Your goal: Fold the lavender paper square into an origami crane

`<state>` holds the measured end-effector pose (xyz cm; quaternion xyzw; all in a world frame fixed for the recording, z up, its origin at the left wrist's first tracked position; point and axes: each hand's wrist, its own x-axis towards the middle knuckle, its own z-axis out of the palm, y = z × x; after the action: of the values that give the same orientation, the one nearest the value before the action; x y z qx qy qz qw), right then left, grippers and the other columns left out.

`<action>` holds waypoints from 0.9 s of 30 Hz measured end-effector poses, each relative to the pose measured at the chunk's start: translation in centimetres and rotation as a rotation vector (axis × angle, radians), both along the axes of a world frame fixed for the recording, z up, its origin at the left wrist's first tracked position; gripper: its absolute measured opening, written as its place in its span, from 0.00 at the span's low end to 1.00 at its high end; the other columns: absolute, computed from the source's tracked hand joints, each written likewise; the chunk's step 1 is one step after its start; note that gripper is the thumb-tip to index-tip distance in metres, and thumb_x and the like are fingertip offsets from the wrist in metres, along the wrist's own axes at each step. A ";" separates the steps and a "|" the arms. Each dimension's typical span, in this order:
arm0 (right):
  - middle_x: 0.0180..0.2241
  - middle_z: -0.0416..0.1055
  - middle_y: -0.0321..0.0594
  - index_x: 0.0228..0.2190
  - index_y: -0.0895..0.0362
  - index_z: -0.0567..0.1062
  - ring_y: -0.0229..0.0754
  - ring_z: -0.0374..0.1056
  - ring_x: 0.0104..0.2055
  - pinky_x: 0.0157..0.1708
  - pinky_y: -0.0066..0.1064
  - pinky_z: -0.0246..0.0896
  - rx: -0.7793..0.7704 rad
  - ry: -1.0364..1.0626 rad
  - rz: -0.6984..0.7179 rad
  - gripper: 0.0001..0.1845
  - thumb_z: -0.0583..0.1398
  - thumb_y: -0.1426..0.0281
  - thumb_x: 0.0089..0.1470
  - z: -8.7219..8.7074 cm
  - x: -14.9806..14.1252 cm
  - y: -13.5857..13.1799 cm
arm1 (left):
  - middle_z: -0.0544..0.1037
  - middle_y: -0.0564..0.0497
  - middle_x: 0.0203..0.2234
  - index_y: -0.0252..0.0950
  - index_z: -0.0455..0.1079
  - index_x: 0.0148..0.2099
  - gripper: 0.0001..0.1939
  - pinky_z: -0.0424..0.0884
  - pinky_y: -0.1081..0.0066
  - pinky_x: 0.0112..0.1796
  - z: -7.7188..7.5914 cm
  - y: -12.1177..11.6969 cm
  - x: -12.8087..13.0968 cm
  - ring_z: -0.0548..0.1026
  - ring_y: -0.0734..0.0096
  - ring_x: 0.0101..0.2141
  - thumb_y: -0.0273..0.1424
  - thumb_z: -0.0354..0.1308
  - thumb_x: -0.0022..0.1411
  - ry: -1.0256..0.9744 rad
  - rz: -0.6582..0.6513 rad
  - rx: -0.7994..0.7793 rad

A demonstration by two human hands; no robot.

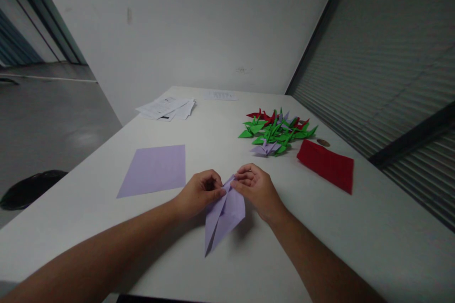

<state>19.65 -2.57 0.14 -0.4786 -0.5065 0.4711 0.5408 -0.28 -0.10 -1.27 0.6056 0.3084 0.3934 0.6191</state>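
Matt lilac folded paper point(231, 213)

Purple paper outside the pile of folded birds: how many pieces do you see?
2: a flat sheet at left on the table, and a folded piece held by the left hand and right hand. Any sheets under the flat one would be hidden.

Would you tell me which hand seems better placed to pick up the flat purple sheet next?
Probably the left hand: the flat purple sheet lies just beside it, while the right hand is farther off, across the folded purple paper that both pinch.
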 end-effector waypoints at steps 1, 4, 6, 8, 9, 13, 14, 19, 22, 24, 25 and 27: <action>0.30 0.75 0.37 0.32 0.54 0.72 0.41 0.73 0.31 0.31 0.31 0.69 0.015 -0.030 -0.006 0.22 0.76 0.63 0.39 0.0 0.0 0.0 | 0.70 0.56 0.23 0.34 0.66 0.32 0.19 0.59 0.76 0.25 0.0 0.0 0.0 0.65 0.79 0.24 0.40 0.71 0.55 0.005 0.007 0.001; 0.27 0.73 0.35 0.27 0.54 0.71 0.39 0.70 0.28 0.27 0.29 0.65 0.067 -0.129 -0.018 0.18 0.75 0.63 0.42 -0.1 0.0 -0.1 | 0.69 0.56 0.23 0.34 0.66 0.32 0.18 0.59 0.76 0.25 -0.1 0.0 0.0 0.65 0.79 0.23 0.39 0.71 0.55 0.024 0.010 0.009; 0.25 0.72 0.35 0.25 0.54 0.71 0.39 0.68 0.27 0.26 0.29 0.64 0.070 -0.170 -0.012 0.16 0.72 0.63 0.45 -0.2 0.0 -0.1 | 0.69 0.57 0.23 0.34 0.66 0.31 0.17 0.59 0.76 0.26 -0.1 0.0 0.1 0.64 0.79 0.23 0.38 0.70 0.56 0.033 0.010 0.023; 0.25 0.71 0.35 0.24 0.55 0.72 0.39 0.68 0.27 0.26 0.30 0.63 0.063 -0.191 -0.005 0.14 0.71 0.64 0.47 -0.2 0.0 -0.1 | 0.70 0.57 0.23 0.34 0.66 0.31 0.17 0.59 0.76 0.26 -0.1 0.0 0.1 0.64 0.79 0.23 0.38 0.70 0.56 0.040 0.013 0.030; 0.25 0.71 0.35 0.24 0.55 0.72 0.39 0.68 0.27 0.26 0.30 0.63 0.062 -0.194 -0.004 0.13 0.71 0.64 0.47 -0.3 0.0 -0.1 | 0.70 0.57 0.23 0.34 0.66 0.31 0.17 0.59 0.76 0.25 -0.2 0.0 0.1 0.64 0.79 0.23 0.38 0.70 0.56 0.039 0.013 0.028; 0.26 0.71 0.35 0.27 0.55 0.72 0.40 0.69 0.28 0.28 0.30 0.63 0.060 -0.154 -0.019 0.13 0.71 0.65 0.45 -0.4 -0.2 0.0 | 0.70 0.57 0.23 0.34 0.66 0.32 0.18 0.58 0.76 0.25 -0.2 -0.1 0.1 0.64 0.79 0.22 0.39 0.71 0.56 0.025 0.000 0.002; 0.26 0.71 0.34 0.28 0.55 0.72 0.40 0.69 0.29 0.28 0.30 0.63 0.059 -0.136 -0.019 0.13 0.71 0.65 0.45 -0.4 -0.2 0.0 | 0.70 0.57 0.23 0.34 0.66 0.32 0.18 0.58 0.76 0.25 -0.2 -0.1 0.1 0.64 0.80 0.22 0.39 0.71 0.56 0.020 -0.007 -0.005; 0.28 0.73 0.36 0.29 0.56 0.74 0.40 0.70 0.30 0.31 0.30 0.64 0.048 -0.110 0.000 0.12 0.71 0.66 0.46 -0.5 -0.2 0.1 | 0.71 0.56 0.24 0.34 0.66 0.34 0.19 0.60 0.76 0.26 -0.3 0.0 0.1 0.67 0.79 0.24 0.38 0.73 0.55 -0.046 -0.060 -0.019; 0.28 0.74 0.36 0.29 0.56 0.76 0.40 0.70 0.31 0.32 0.30 0.64 0.055 -0.097 -0.013 0.10 0.71 0.66 0.47 -0.6 -0.2 0.2 | 0.72 0.57 0.25 0.35 0.67 0.39 0.19 0.60 0.77 0.26 -0.4 0.0 0.1 0.67 0.80 0.24 0.37 0.73 0.56 -0.090 -0.086 -0.054; 0.28 0.75 0.37 0.29 0.56 0.77 0.40 0.70 0.31 0.32 0.31 0.65 0.068 -0.089 -0.019 0.09 0.71 0.66 0.47 -0.8 -0.2 0.2 | 0.72 0.57 0.25 0.35 0.69 0.45 0.20 0.60 0.76 0.26 -0.4 0.0 0.1 0.67 0.80 0.23 0.36 0.72 0.56 -0.105 -0.105 -0.089; 0.28 0.75 0.37 0.29 0.56 0.78 0.40 0.71 0.31 0.33 0.31 0.65 0.074 -0.085 -0.019 0.09 0.71 0.66 0.47 -0.8 -0.2 0.2 | 0.72 0.57 0.26 0.35 0.69 0.47 0.21 0.61 0.76 0.26 -0.4 0.0 0.1 0.68 0.80 0.23 0.36 0.73 0.56 -0.102 -0.114 -0.103; 0.28 0.75 0.37 0.28 0.56 0.79 0.41 0.71 0.31 0.33 0.31 0.65 0.080 -0.076 -0.013 0.08 0.71 0.66 0.48 -0.9 -0.3 0.2 | 0.72 0.56 0.27 0.34 0.70 0.50 0.24 0.62 0.75 0.27 -0.4 0.0 0.2 0.69 0.79 0.25 0.36 0.73 0.55 -0.088 -0.125 -0.115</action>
<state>19.37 -2.40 -0.75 -0.4772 -0.5420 0.4286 0.5430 -0.10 -0.13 -1.68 0.5694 0.2643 0.3619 0.6892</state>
